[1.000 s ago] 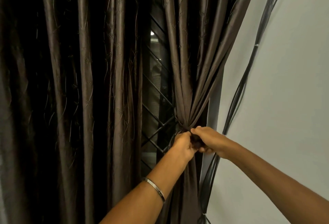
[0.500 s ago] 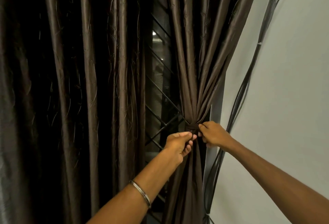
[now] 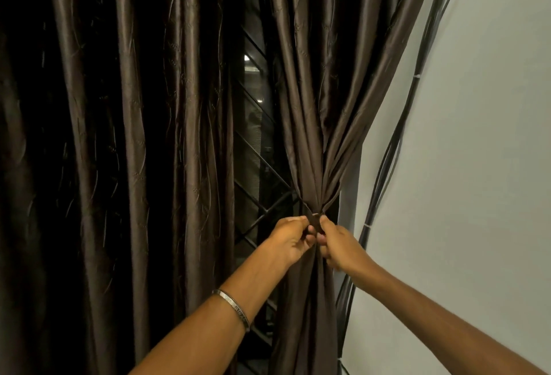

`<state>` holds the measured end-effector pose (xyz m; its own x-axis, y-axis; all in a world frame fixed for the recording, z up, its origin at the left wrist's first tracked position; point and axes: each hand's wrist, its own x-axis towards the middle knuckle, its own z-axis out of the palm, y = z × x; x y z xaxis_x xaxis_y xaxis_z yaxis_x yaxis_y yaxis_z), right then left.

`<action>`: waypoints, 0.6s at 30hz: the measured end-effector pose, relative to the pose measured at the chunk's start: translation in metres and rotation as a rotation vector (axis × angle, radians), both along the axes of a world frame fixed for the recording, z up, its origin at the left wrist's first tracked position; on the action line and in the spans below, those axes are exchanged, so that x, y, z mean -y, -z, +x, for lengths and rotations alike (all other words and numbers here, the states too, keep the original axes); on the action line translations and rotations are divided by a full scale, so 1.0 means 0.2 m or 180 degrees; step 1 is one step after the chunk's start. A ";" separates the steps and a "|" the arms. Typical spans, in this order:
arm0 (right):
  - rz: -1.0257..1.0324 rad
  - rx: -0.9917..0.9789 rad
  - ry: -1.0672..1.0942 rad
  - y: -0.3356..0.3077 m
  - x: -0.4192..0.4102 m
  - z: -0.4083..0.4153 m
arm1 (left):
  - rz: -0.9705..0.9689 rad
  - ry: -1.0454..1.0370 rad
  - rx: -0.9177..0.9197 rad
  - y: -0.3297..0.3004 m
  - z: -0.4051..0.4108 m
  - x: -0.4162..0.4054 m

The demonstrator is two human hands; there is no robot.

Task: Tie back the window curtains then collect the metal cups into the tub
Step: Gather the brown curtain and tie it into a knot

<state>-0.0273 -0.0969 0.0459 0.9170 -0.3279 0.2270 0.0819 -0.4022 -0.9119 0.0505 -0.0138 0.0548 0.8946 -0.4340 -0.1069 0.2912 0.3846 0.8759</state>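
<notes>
Right curtain (image 3: 316, 124): dark brown, glossy, gathered into a narrow waist just beside the wall; folds fan out above the waist and hang straight below it.
Tie band (image 3: 315, 221): a short dark strip at the curtain's waist, crossing the gathered folds; how it is fastened I cannot tell.
Left hand (image 3: 290, 239): my grip is curled, thumb and fingertips pinching the tie band on the curtain's window side.
Right hand (image 3: 335, 243): my grip is curled too, thumb and forefinger pinching the same band on the curtain's wall side; the two hands are touching at the fingertips.
Bangle (image 3: 232, 307): thin metal ring round my left forearm, below the curtain's waist.
Left curtain (image 3: 119, 151): same fabric, hanging loose and ungathered, well apart from the right curtain's waist.
Window grille (image 3: 256, 183): dark diagonal bars showing in the gap between the two curtains; a small light shows through higher up.
Cables (image 3: 384, 171): a bundle of dark cords running down the wall just beside the right curtain.
Wall (image 3: 477, 151): plain, pale, on the far side of the cables from the curtain.
</notes>
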 end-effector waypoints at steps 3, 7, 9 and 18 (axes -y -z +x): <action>0.0612 -0.0280 -0.0107 0.02 0.05 -0.02 | -0.0094 0.0188 0.0014 0.01 0.00 -0.03; 0.0327 -0.0357 -0.0161 0.05 0.07 -0.01 | 0.0232 0.0061 0.0240 0.02 0.03 -0.05; 0.0496 -0.0166 -0.0057 0.05 0.07 0.02 | 0.0331 -0.0066 0.0284 0.03 0.04 -0.05; 0.1962 0.0231 0.0093 0.03 0.07 0.11 | 0.0323 0.0092 0.0375 0.05 0.03 -0.10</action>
<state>-0.0053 -0.1105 0.0391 0.8950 -0.4433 0.0493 0.1492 0.1934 -0.9697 0.0555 0.0052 0.0449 0.8908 -0.4520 -0.0464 0.1938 0.2855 0.9386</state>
